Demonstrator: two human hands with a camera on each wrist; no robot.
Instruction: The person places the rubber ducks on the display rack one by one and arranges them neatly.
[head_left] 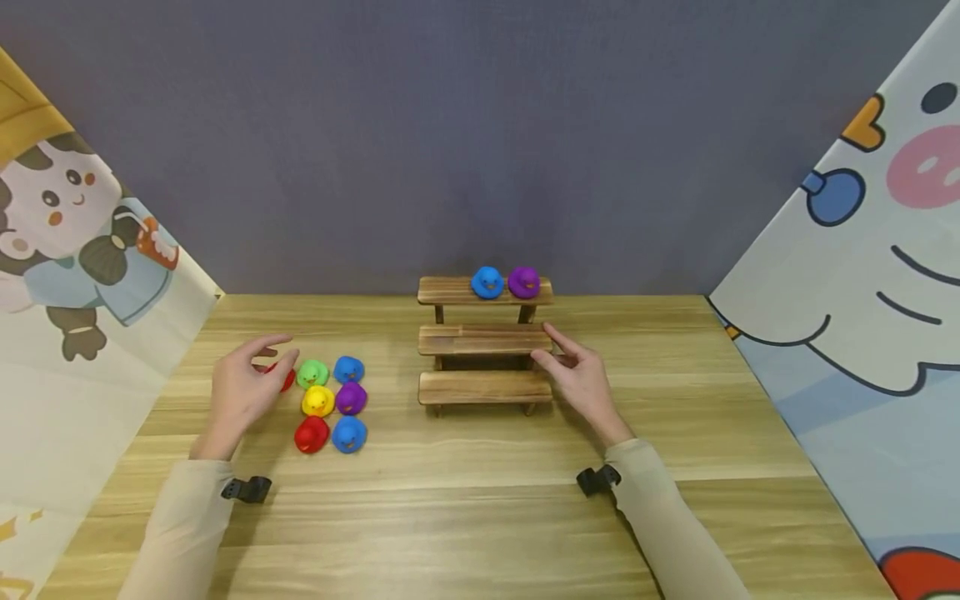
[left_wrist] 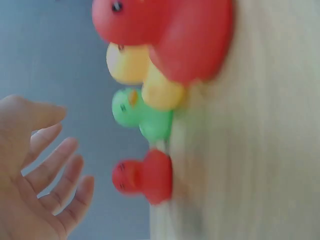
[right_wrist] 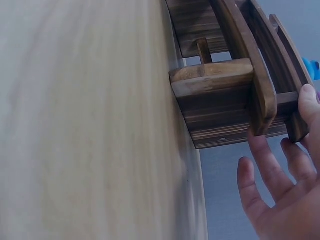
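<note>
beige-sleeved left hand, toward table's left edge: thumb and fingers parted, moderately wide, nothing gripped. red duck, beside its thumb, on table. handling, as judged: straddle body low, pinch both sides, lift straight up, clear of green duck. six-duck block, two columns, green one included. wooden stand, three shelves, near middle of table's back edge; two ducks up top. right hand: fingers apart, thumb and forefinger at middle shelf's right end; firmness, cannot tell; light steadying best.

grey back wall | cartoon side panels | wood-grain table
</note>
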